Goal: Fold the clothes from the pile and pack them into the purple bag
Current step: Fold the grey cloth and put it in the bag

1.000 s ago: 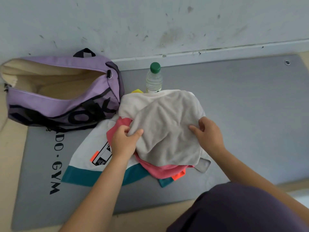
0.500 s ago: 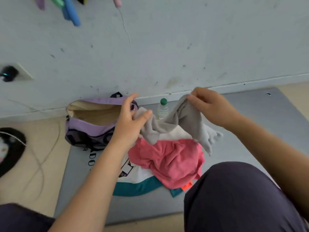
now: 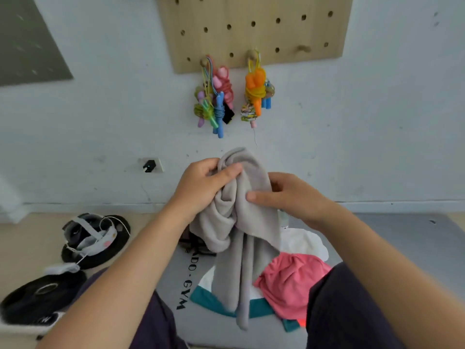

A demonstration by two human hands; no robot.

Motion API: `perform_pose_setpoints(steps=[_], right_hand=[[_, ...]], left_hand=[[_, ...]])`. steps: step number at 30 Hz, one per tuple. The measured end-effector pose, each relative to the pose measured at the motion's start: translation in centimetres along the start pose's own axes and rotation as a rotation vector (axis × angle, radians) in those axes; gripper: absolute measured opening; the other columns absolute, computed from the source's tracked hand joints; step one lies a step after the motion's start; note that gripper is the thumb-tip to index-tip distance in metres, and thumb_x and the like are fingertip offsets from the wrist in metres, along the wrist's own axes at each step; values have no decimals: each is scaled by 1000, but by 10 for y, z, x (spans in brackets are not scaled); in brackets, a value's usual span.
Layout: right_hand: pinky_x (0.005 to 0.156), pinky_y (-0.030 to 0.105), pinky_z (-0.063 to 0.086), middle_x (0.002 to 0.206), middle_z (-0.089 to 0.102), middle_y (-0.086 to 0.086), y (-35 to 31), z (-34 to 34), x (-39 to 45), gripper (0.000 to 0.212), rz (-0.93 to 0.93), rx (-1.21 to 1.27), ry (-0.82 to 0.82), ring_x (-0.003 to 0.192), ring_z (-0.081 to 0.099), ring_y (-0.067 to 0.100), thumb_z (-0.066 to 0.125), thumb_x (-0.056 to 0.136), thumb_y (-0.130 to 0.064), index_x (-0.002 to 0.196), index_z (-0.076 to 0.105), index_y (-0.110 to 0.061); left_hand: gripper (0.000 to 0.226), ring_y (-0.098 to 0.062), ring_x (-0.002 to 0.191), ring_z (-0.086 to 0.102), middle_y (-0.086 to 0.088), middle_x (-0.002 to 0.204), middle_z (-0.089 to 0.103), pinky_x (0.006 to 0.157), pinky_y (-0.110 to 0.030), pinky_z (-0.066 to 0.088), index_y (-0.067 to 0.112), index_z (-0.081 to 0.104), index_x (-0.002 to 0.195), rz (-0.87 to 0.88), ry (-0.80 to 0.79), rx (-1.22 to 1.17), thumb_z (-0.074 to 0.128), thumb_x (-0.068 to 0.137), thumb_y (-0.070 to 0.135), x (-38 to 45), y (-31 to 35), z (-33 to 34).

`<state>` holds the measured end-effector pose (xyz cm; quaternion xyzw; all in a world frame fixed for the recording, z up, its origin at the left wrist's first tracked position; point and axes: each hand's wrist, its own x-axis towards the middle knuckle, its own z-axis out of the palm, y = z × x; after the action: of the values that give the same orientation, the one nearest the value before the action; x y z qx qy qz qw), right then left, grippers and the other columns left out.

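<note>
A grey garment (image 3: 239, 222) hangs bunched in front of me, lifted well above the mat. My left hand (image 3: 201, 187) grips its top left edge and my right hand (image 3: 289, 197) pinches its right side, thumb on the cloth. Below it the pile lies on the grey gym mat (image 3: 390, 243): a pink garment (image 3: 292, 280) on a white and teal one (image 3: 214, 298), with more white cloth (image 3: 304, 243) behind. The purple bag is almost wholly hidden behind my left arm and the grey garment.
Black weight plates (image 3: 40, 298) and a head strap with cables (image 3: 93, 238) lie on the floor at left. Jump ropes (image 3: 216, 102) hang from a wooden pegboard (image 3: 251, 28) on the wall. A wall socket (image 3: 151, 165) is left of my hands.
Both hands lifted the grey garment off the pile and raised it high, bringing their grips closer together. My view tilted up, so the wall and pegboard show and the bag slipped behind my arm.
</note>
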<state>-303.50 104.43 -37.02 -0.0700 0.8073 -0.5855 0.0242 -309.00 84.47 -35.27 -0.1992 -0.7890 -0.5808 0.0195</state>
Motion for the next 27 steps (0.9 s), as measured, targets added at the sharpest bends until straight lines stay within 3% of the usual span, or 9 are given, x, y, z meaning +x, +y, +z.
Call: perform_pose_setpoints(steps=[3,6,8,10,13,16,20,23,27], right_hand=[[90,45,52,101,73,10,2,8,-12,39,16,50,-24,96,69,22,75,81,-40,100,70,-6],[90,43,53,109,71,17,-5,16,-15,32,-2,189,-6,100,68,27,63,91,-32,109,68,-6],[86,41,54,105,70,19,-11,19,-13,33,-10,178,-1,94,66,24,59,95,-30,110,64,-2],[79,39,50,96,66,16,-14,23,-6,34,-30,144,14,87,62,22,57,97,-29,108,62,3],[77,37,48,92,63,15,-14,29,10,35,-37,196,93,84,59,23,58,96,-28,106,61,5],[79,40,50,96,62,20,-12,29,26,31,18,337,119,88,59,28,56,98,-24,107,58,6],[76,32,51,98,58,19,-7,32,34,24,33,409,114,91,57,28,52,99,-16,112,57,4],[74,30,51,95,61,16,-7,28,34,28,44,291,183,89,58,24,53,99,-18,109,59,7],[94,45,52,103,69,10,-6,22,36,29,170,-50,208,94,64,20,53,98,-36,102,66,-11]], left_hand=[[31,-7,65,61,-3,69,67,63,-23,50,18,70,71,-36,-45,1,75,81,46,-7,-6,-21],[41,-10,74,65,-5,80,71,79,-32,52,9,71,88,-139,-186,91,73,82,50,-12,-21,-29],[45,-8,81,67,2,89,72,83,-32,53,23,68,110,-173,-268,158,69,82,58,-14,-29,-27],[62,-5,93,63,6,104,62,81,-29,48,44,50,128,-139,-297,301,60,75,75,-11,-32,-23],[49,-3,102,60,12,110,58,82,-22,47,50,55,103,0,-225,190,59,64,79,-3,-36,-13],[38,-5,91,67,11,97,69,79,-22,53,37,60,89,19,-285,-21,72,67,66,2,-51,-2],[41,-12,65,56,-7,72,66,61,-26,47,25,65,78,-17,-230,-24,71,66,64,6,-73,-1],[37,-7,72,58,-10,86,70,70,-21,47,20,70,81,20,-229,-8,71,72,56,13,-75,-6],[22,-4,77,59,3,83,66,71,-13,43,27,71,70,121,-250,100,69,88,40,19,-66,-9]])
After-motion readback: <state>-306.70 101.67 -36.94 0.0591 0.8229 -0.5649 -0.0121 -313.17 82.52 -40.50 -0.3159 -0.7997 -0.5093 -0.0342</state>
